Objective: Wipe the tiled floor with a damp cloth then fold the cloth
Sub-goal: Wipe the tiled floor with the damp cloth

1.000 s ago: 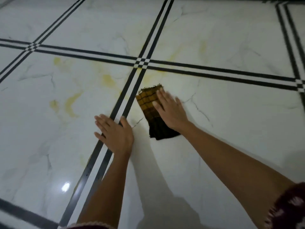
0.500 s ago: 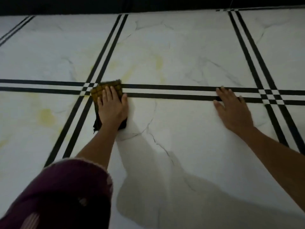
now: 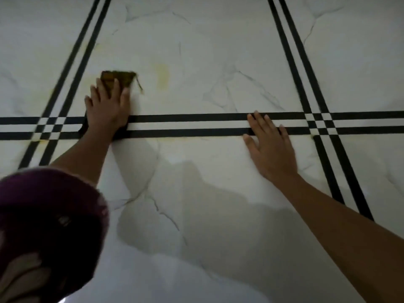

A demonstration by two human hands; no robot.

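A brown and dark checked cloth [image 3: 119,78] lies on the white marble-look tiled floor [image 3: 218,51], just past a pair of black stripes. My left hand [image 3: 107,108] presses flat on the cloth with straight, spread fingers and covers most of it. The cloth's far end and a loose thread stick out beyond my fingertips, and a dark edge shows by my wrist. My right hand [image 3: 271,147] rests flat on the floor to the right, fingers spread across the stripes, holding nothing.
Double black stripes [image 3: 196,117] cross the floor and meet other stripes at two crossings [image 3: 319,123]. A yellow stain [image 3: 162,77] sits right of the cloth, and fainter yellow marks lie near the left stripes. My purple sleeve [image 3: 48,226] fills the lower left.
The cloth went from under my right hand to under my left. My left hand has since pushed it forward across the black stripes. My right hand now rests flat on the floor.
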